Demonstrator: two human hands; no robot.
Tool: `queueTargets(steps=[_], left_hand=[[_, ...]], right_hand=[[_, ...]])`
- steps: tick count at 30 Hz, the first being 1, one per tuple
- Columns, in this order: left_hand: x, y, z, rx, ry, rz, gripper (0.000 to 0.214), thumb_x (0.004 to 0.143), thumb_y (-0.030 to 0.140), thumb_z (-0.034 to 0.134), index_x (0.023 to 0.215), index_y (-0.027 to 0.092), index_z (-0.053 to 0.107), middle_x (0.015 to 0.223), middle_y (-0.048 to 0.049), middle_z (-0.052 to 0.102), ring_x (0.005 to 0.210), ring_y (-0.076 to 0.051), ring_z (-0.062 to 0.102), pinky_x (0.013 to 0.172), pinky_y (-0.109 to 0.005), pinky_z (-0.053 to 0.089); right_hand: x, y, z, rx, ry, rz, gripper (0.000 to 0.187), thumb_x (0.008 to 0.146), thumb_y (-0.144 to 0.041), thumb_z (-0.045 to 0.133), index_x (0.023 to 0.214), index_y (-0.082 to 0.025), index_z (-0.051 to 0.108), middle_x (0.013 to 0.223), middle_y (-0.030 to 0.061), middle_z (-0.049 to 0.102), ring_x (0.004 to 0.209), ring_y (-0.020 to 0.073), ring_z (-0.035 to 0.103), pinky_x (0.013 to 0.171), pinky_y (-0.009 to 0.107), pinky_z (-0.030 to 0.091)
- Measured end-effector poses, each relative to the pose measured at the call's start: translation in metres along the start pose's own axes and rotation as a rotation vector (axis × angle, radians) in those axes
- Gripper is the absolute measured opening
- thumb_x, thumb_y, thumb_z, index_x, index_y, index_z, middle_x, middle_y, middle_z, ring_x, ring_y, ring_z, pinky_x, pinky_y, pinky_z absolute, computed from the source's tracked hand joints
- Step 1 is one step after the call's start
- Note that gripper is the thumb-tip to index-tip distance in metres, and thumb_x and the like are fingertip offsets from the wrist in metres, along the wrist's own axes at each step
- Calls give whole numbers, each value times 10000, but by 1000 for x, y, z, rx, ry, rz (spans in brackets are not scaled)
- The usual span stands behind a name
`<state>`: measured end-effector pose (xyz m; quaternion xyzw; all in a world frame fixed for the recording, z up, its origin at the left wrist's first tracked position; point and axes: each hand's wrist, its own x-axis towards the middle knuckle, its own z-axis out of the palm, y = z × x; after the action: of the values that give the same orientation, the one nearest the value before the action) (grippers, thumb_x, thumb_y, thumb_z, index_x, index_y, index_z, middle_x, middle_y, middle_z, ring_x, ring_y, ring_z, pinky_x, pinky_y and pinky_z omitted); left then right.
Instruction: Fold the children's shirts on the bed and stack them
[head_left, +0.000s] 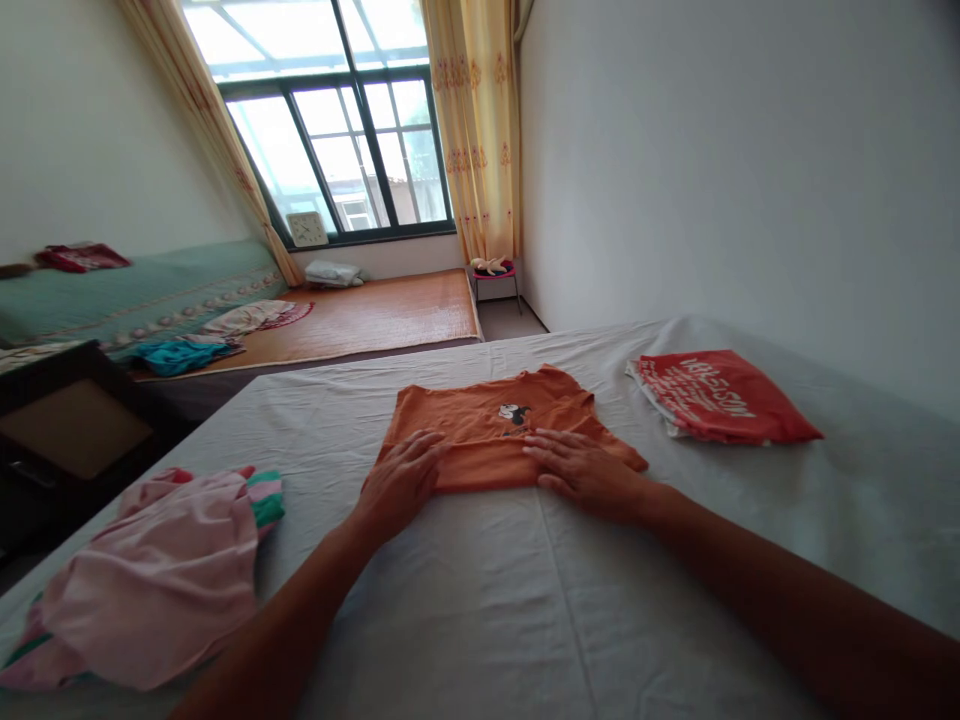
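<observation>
An orange T-shirt (472,415) with a small black-and-white cartoon print lies on the white sheet (465,600) in front of me. Its near edge is folded up into a band. My left hand (405,475) rests flat on the left end of that band, fingers stretched out. On the right part of the fold lies my right hand (589,475), also flat, with its fingertips just below the print. Neither hand grips the cloth.
Folded red clothing (727,395) with white lettering lies at the right. A crumpled pink garment (157,580) with green trim is at the near left. Beyond the sheet's far edge stands a bed with a brown mat (390,305); a dark wooden cabinet (75,430) is at left.
</observation>
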<state>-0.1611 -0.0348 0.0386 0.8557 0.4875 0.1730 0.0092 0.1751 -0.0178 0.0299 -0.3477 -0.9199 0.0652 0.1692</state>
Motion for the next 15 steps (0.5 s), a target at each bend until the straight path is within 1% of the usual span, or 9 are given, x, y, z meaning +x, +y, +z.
queueTargets(steps=[1, 3, 4, 6, 7, 9, 11, 13, 15], left_hand=[[0, 2, 5, -34, -62, 12, 422, 947, 352, 382, 1351, 290, 490, 1430, -27, 453, 1352, -240, 337, 1128, -425, 263], [-1, 3, 14, -55, -165, -6, 493, 950, 436, 364, 1422, 296, 384, 1494, -17, 362, 1384, -245, 286, 1143, -447, 226], [-2, 2, 17, -50, -193, -19, 512, 951, 460, 351, 1437, 297, 354, 1509, -13, 333, 1394, -243, 266, 1149, -454, 207], [-2, 2, 18, -35, -196, -37, 517, 955, 479, 328, 1437, 294, 354, 1510, -10, 331, 1395, -231, 266, 1154, -448, 195], [-1, 3, 16, -29, -175, -41, 504, 956, 480, 321, 1418, 291, 391, 1496, -10, 359, 1384, -226, 291, 1150, -438, 210], [4, 7, 11, -32, -110, -46, 459, 961, 464, 307, 1321, 277, 522, 1419, -18, 472, 1320, -219, 391, 1118, -408, 279], [16, 17, 7, -53, -58, -47, 429, 965, 430, 304, 1153, 248, 644, 1256, -37, 608, 1181, -214, 515, 1039, -371, 369], [35, 33, 7, -88, -45, -45, 407, 960, 398, 325, 998, 218, 688, 1055, -55, 684, 1006, -208, 588, 924, -336, 429], [58, 52, 12, -133, -58, -36, 370, 946, 381, 360, 933, 205, 685, 929, -60, 694, 897, -203, 604, 835, -309, 442]], right_hand=[[0, -1, 5, 5, -50, 0, 525, 951, -455, 361, 1437, -257, 358, 1478, 39, 394, 1372, 216, 310, 1127, 414, 240], [-2, 7, 12, -18, -77, 88, 583, 937, -514, 358, 1451, -239, 333, 1501, 60, 350, 1387, 239, 281, 1130, 448, 210], [-3, 15, 13, -39, -62, 158, 570, 941, -511, 347, 1438, -233, 359, 1495, 68, 359, 1383, 247, 288, 1121, 460, 217], [-5, 36, 10, -77, 16, 308, 494, 954, -459, 335, 1366, -220, 464, 1445, 78, 439, 1342, 252, 358, 1081, 455, 284], [-5, 48, 7, -88, 76, 374, 450, 957, -418, 341, 1317, -210, 513, 1400, 86, 493, 1302, 248, 410, 1054, 435, 322], [-4, 68, 1, -87, 205, 470, 374, 945, -345, 382, 1222, -183, 574, 1281, 102, 588, 1188, 234, 510, 998, 383, 381], [0, 82, -3, -52, 282, 531, 316, 919, -324, 444, 1142, -163, 600, 1149, 110, 648, 1058, 223, 578, 940, 344, 419], [5, 90, -4, -7, 288, 568, 287, 888, -348, 510, 1081, -165, 617, 1066, 104, 670, 981, 218, 601, 896, 327, 437], [10, 93, -1, 36, 272, 598, 279, 850, -342, 570, 1065, -174, 626, 1029, 91, 681, 956, 212, 607, 873, 312, 442]])
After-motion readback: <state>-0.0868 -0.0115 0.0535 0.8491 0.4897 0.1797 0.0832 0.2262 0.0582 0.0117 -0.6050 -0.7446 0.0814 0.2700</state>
